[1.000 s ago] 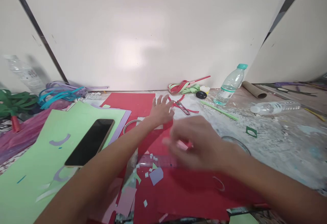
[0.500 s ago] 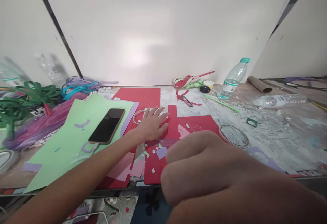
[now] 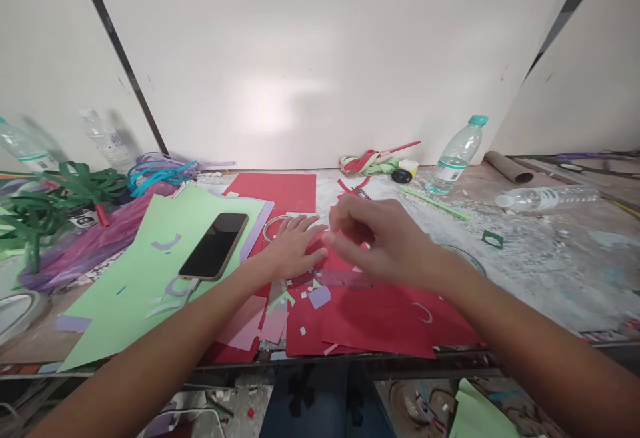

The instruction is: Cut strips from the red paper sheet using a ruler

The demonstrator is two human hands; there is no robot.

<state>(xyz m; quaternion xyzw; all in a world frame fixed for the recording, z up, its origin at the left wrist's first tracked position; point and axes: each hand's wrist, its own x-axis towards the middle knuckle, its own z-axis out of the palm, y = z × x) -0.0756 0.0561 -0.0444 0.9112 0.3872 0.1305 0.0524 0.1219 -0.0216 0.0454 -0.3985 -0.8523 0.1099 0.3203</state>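
Note:
My left hand (image 3: 295,246) lies flat with fingers spread on the red paper (image 3: 370,318), close to a white tape roll (image 3: 273,228). Just right of it hovers my right hand (image 3: 380,235), its fingers curled and thumb near the index finger; whatever it may hold is hidden. Below the hands a clear ruler (image 3: 345,279) lies across the red sheets, with small lilac, green and white paper scraps around it. Behind my right hand, scissors (image 3: 361,191) are partly covered. Another tape roll (image 3: 467,258) sits half hidden behind my right wrist.
Left, a phone (image 3: 215,246) with a cable rests on green paper (image 3: 125,298). Green paper strips (image 3: 83,185) and a purple plastic bag (image 3: 65,258) lie farther left. An upright bottle (image 3: 455,165), a lying bottle (image 3: 555,197) and a cardboard tube (image 3: 507,166) are at right.
My right hand has moved away from the camera, up and over the red paper beside my left hand, uncovering the near red sheets. My left hand stays in place. The view tilts slightly.

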